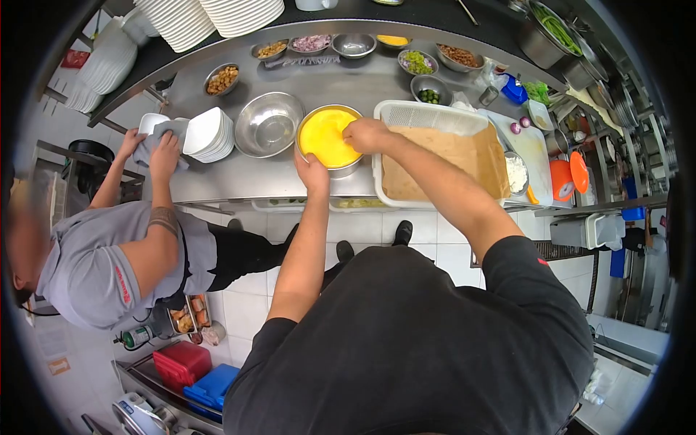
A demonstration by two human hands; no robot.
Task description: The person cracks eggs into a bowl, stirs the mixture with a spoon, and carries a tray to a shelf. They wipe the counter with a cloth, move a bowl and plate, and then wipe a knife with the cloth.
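Note:
A round metal bowl [349, 172] full of smooth, bright yellow mixture [326, 136] stands near the front edge of the steel counter. My left hand [312, 174] grips its near left side, thumb over the rim. Over the bowl's right part is my right hand [365, 135], its fingers curled together at the yellow surface. Whatever it holds, if anything, is hidden. Left of the bowl sits a wide steel mixing bowl [268, 125]. Close on the right is a white perforated crate [378, 174] lined with brown paper [435, 163].
A co-worker [109, 261] on the left wipes a white dish with a grey cloth [156, 145], beside stacked square dishes [209, 134]. Small bowls of chopped food [417, 63] line the back under a shelf [304, 22]. A bowl of white crumbly food [516, 174] stands right of the crate.

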